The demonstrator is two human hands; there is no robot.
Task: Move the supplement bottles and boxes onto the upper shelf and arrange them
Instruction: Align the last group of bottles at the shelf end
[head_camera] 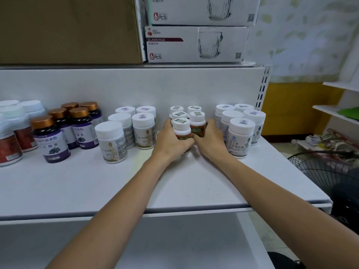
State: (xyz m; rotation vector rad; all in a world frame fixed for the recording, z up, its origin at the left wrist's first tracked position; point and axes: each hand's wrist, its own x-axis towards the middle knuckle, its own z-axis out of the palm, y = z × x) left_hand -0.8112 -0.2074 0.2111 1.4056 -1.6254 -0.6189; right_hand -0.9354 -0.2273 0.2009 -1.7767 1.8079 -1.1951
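In the centre of the frame, five brown-labelled bottles (181,129) stand clustered on the white shelf (97,181). The left hand (171,141) curls its fingers round the front one, and the right hand (210,141) grips the cluster's right side.

- One view only, from a wide-angle camera on the person's head.
- It looks forward and slightly down onto a white shelf (77,181), near enough to reach.
- Both forearms enter from the bottom edge; the left hand (171,142) and right hand (210,141) meet mid-frame around bottles (181,127).
- Boxes (196,44) stacked above fill the top edge.
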